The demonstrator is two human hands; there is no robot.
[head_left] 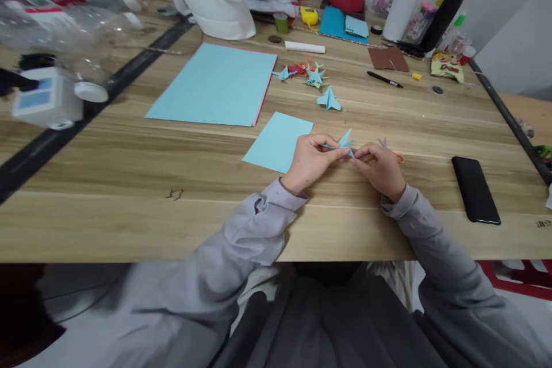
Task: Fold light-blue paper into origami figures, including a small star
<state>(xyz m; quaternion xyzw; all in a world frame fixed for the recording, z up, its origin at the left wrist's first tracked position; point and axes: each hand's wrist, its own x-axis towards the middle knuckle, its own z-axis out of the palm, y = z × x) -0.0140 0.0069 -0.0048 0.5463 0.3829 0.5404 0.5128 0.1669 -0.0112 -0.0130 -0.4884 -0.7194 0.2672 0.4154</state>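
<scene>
Between my two hands is a small light-blue origami figure (345, 141) with pointed flaps, held just above the table. My left hand (317, 152) pinches its body between thumb and fingers. With thumb and forefinger closed, my right hand (379, 165) grips a pointed tip at the figure's lower right. Scissors with orange handles (400, 157) lie partly hidden behind my right hand. A light-blue paper sheet (276, 139) lies beside and partly behind my left hand. Farther back rest a folded blue paper piece (329, 99) and a cluster of blue, red and green origami pieces (315, 76).
A large stack of light-blue paper (215, 86) lies left of centre. At right are a black phone (475, 190), a black pen (384, 79) and brown paper (388, 60). Plastic bottles (64, 6), a white pitcher (215, 0) and a paper roll (404, 6) stand farther back.
</scene>
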